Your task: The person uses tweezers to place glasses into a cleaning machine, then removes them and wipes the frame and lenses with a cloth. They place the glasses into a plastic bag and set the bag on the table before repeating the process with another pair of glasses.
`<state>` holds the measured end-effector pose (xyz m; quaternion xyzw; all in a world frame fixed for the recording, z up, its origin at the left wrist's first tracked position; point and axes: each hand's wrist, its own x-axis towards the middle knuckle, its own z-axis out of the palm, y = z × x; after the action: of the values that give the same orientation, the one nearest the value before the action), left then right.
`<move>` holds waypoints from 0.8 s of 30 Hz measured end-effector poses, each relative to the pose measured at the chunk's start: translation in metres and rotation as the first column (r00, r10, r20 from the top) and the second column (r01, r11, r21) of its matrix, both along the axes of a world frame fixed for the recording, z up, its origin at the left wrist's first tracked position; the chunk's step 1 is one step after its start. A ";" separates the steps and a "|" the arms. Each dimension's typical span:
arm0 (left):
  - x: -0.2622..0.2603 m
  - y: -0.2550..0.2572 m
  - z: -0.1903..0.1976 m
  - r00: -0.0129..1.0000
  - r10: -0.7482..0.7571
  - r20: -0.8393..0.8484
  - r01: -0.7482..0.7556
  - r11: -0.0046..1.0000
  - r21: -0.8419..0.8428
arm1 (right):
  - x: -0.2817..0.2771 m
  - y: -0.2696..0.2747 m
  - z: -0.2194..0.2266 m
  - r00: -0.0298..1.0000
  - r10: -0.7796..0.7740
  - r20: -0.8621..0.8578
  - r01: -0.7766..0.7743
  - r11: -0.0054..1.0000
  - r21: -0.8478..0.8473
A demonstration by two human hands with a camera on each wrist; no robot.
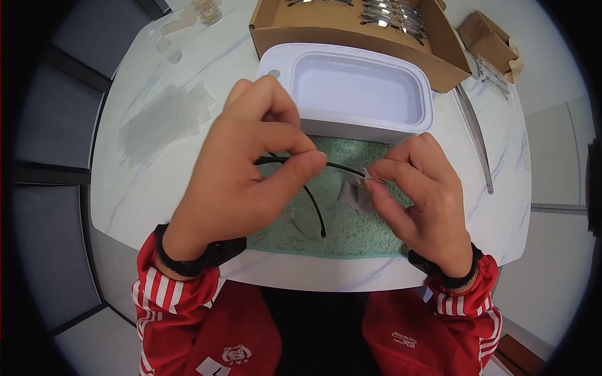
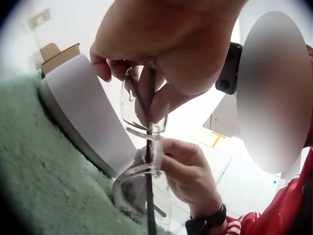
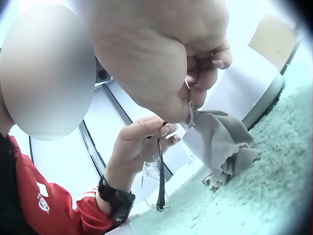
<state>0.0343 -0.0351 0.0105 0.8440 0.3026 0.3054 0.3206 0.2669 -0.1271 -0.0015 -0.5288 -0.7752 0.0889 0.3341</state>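
Over the green towel (image 1: pixel 338 244), my left hand (image 1: pixel 241 172) pinches one black temple of a pair of eyeglasses (image 1: pixel 314 210) between thumb and fingers. Their clear frame (image 2: pixel 142 169) shows in the left wrist view; in the head view the left hand hides much of it. The other temple hangs down toward the towel. My right hand (image 1: pixel 426 197) pinches a grey cloth (image 1: pixel 355 198) around the far end of the held temple. In the right wrist view the cloth (image 3: pixel 222 139) drapes below the fingertips, down to the towel.
Behind the towel stands a white basin (image 1: pixel 364 130). A cardboard box (image 1: pixel 313 25) beyond it contains several glasses (image 1: pixel 394 17). Clear plastic bags (image 1: pixel 164 119) lie left, near a small bottle (image 1: pixel 167 49). At right are a metal strip (image 1: pixel 478 138) and a smaller carton (image 1: pixel 486 41).
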 end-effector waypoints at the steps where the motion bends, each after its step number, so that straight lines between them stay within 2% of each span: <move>1: -0.002 0.001 0.001 1.000 -0.005 -0.002 0.005 1.000 0.001 | 0.001 0.000 -0.001 1.000 -0.003 -0.022 0.003 1.000 -0.022; 6: -0.007 0.004 0.000 0.999 0.028 0.025 -0.024 0.986 -0.163 | 0.006 -0.001 -0.001 0.996 -0.019 -0.082 0.015 0.998 -0.054; 10: -0.005 0.002 0.002 1.000 0.008 0.027 -0.004 0.987 -0.164 | 0.004 -0.001 0.000 0.996 -0.003 -0.094 -0.002 0.999 -0.050; 17: 0.013 -0.012 0.003 0.998 -0.052 -0.030 0.049 0.996 -0.078 | -0.003 0.002 -0.001 0.983 0.094 -0.156 -0.081 0.993 0.088; 19: 0.016 -0.013 0.002 0.996 -0.077 -0.043 0.074 0.995 -0.070 | -0.007 0.002 -0.003 0.984 0.120 -0.128 -0.104 0.986 0.127; 24: 0.013 -0.011 0.003 0.997 -0.023 -0.079 0.026 0.999 0.041 | -0.004 0.004 -0.003 0.992 0.093 -0.082 -0.082 0.989 0.121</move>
<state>0.0473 -0.0456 0.0136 0.8656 0.2979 0.2745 0.2944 0.2632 -0.1234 -0.0050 -0.4692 -0.7862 0.0809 0.3940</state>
